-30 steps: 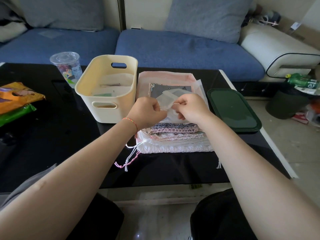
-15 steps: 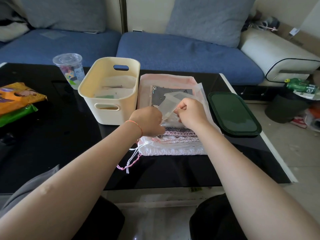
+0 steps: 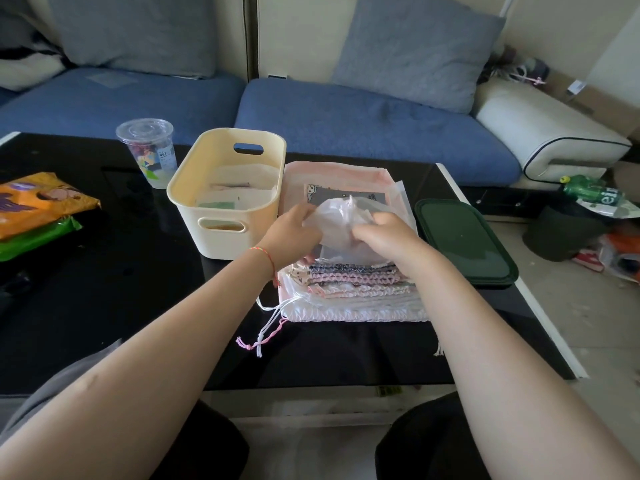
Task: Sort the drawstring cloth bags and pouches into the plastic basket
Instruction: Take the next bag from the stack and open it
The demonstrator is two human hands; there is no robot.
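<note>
Since half a second ago both hands lifted the sheer white pouch [image 3: 341,220] higher off the stack of cloth bags [image 3: 353,289], now bunched up. Left hand [image 3: 289,233] fingers pinch its left edge; right hand [image 3: 384,237] fingers curl round its right side, maybe on the drawstring, blurred. Cream plastic basket [image 3: 225,188] sits just left of the stack on the black table [image 3: 104,289], a few flat pouches inside. Green lid [image 3: 464,240] lies right of the stack.
</note>
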